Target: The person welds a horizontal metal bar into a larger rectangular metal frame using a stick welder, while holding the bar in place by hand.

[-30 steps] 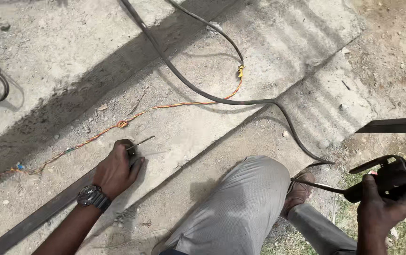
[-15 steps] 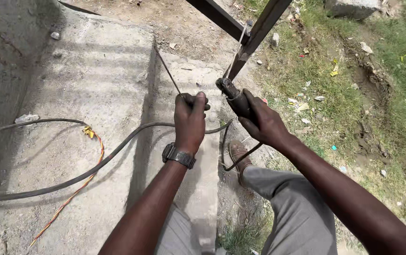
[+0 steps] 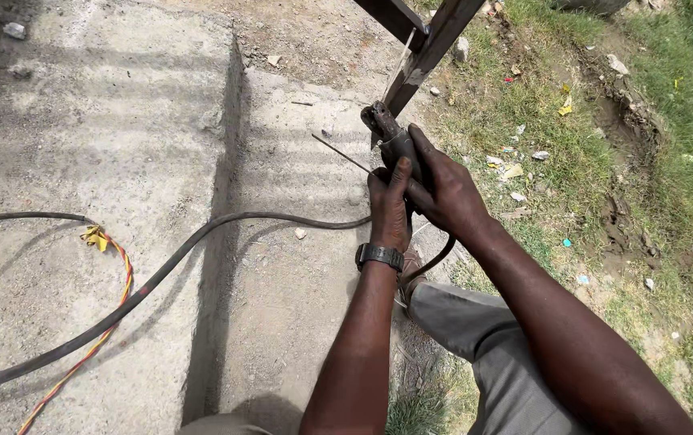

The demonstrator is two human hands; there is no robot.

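Near the top middle of the frame, both hands are gripping the holder [image 3: 390,137]: the right hand [image 3: 447,189] is wrapped tight, the left hand [image 3: 388,211] is steadying it. Keeping the rod [image 3: 399,66] still against the metal bar [image 3: 431,48] should help.

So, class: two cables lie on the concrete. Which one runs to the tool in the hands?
The thick black cable: it curves across the slab to the hands. The thin red-and-yellow wire beside it stays far left.
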